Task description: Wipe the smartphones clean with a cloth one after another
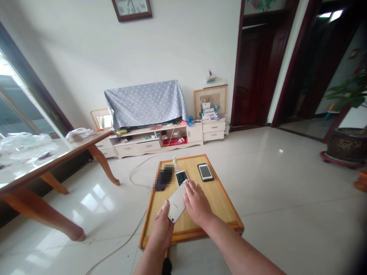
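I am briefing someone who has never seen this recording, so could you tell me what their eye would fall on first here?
The eye goes first to the white phone held over the near end of the low wooden table, with the left hand under its near end and the right hand flat on it. Beyond lie another white phone, one in a dark frame and a blurred dark item. Against the far wall, a dotted grey cloth drapes the cabinet.

Glossy white phone (177, 202) on a smooth, matt wooden table (220, 198); shiny tiled floor (272, 183); dotted cloth (145, 101).
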A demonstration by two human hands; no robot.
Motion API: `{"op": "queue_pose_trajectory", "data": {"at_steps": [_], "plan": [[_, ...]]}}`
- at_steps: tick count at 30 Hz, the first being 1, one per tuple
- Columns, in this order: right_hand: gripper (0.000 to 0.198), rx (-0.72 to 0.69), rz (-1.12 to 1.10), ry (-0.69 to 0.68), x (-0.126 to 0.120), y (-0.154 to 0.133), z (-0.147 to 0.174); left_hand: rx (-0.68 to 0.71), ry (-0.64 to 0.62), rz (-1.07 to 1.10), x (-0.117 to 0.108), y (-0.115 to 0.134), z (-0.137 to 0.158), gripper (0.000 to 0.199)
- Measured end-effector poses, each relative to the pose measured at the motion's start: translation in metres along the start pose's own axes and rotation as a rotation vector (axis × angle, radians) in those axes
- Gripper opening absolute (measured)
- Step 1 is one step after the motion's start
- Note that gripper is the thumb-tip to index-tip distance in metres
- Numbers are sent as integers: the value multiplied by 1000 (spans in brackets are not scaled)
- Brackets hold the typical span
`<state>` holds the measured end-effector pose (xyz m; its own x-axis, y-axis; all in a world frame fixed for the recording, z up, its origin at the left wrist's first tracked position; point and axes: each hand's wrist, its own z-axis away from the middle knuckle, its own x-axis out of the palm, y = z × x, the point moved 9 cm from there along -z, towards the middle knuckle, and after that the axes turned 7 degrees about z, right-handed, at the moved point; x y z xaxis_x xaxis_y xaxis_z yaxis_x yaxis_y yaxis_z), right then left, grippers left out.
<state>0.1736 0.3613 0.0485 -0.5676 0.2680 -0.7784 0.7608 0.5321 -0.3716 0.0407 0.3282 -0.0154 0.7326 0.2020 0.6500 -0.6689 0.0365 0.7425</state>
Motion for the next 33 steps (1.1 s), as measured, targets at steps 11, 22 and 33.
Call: {"op": "queue_pose_trajectory", "data": {"at_steps": [11,22,33], "plan": [[55,300,-666,23,19,16,10,149,-91,-427,16,21,5,48],[10,977,-1510,82,62,92,24,664,-397,-1366,40,11,24,38],[20,1007,-1432,39,77,85,35,612,-22,-1384,-1,5,9,70]]}}
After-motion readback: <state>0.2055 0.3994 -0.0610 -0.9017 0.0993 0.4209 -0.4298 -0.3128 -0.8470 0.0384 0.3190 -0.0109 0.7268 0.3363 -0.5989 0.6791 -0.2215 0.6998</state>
